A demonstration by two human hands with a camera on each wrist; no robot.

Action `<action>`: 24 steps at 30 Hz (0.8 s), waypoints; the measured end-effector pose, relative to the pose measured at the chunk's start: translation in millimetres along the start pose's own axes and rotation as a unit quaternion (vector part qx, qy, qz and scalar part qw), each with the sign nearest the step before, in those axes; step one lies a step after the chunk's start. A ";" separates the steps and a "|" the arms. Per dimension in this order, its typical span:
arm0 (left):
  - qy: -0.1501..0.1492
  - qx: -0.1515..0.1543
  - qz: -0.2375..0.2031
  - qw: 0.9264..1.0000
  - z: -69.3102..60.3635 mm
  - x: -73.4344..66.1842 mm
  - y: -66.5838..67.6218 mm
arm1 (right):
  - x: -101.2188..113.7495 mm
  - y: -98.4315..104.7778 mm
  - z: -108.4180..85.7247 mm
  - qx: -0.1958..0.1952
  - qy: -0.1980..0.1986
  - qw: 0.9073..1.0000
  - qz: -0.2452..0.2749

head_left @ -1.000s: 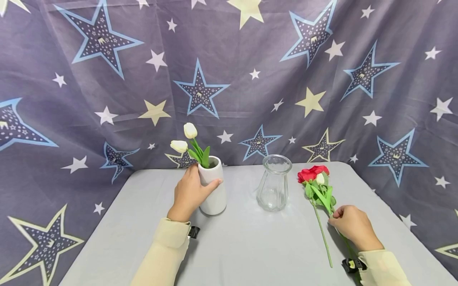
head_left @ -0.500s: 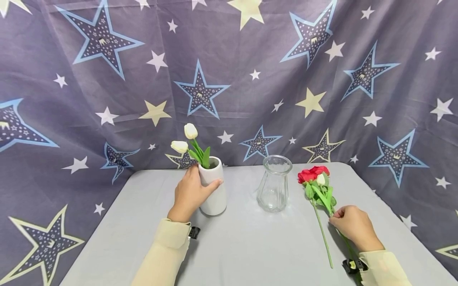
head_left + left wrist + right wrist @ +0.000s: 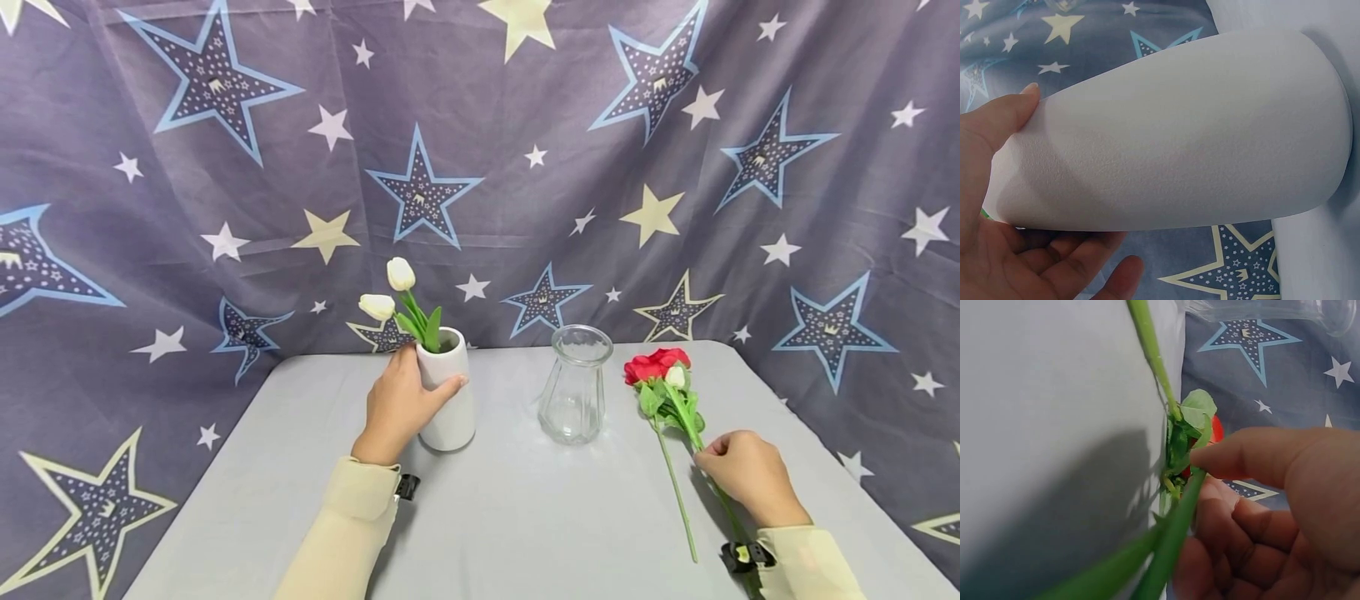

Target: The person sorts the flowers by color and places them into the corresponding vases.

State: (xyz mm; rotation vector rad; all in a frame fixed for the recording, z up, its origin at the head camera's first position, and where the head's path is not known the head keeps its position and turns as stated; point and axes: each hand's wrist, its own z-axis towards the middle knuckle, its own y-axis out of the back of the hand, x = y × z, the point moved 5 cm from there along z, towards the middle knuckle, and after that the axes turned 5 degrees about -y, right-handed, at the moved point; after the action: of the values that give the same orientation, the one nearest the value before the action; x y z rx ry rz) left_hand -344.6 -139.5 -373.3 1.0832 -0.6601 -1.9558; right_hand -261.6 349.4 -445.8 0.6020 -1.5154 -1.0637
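In the head view my left hand (image 3: 397, 404) grips the white vase (image 3: 448, 417), thumb across its front. The vase stands upright on the table; the left wrist view shows its smooth wall (image 3: 1191, 137) between thumb and fingers. Two white tulips (image 3: 401, 274) lean left out of its mouth. At the right, my right hand (image 3: 750, 475) pinches the green stem (image 3: 1179, 531) of a single white tulip (image 3: 676, 377) between thumb and finger. That tulip's head overlaps a red rose (image 3: 652, 364), whose leafy stem (image 3: 678, 500) lies on the table.
A clear glass vase (image 3: 573, 408) with a flared rim stands between the white vase and the rose. The grey table (image 3: 525, 525) ends at a star-patterned cloth (image 3: 480, 167) hanging behind it.
My right hand has shifted slightly right, and the tulip in it has turned, its leaf now lying closer to the stem. The left hand and white vase have stayed in place.
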 end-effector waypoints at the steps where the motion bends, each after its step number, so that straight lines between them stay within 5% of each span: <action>1: 0.000 0.000 0.000 1.000 0.1 0.3 -0.1 | 0.0 0.7 -0.1 -0.003 0.002 1.000 0.000; 24: 0.002 0.000 -0.006 1.000 0.4 -1.8 2.5 | 9.6 21.6 -2.5 -0.052 0.016 0.998 0.018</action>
State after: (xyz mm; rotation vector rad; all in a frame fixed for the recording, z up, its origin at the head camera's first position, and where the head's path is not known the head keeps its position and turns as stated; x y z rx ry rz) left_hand -343.4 -139.3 -370.4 1.0938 -0.6537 -1.9621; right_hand -257.6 350.6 -422.4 0.5141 -1.4290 -1.0939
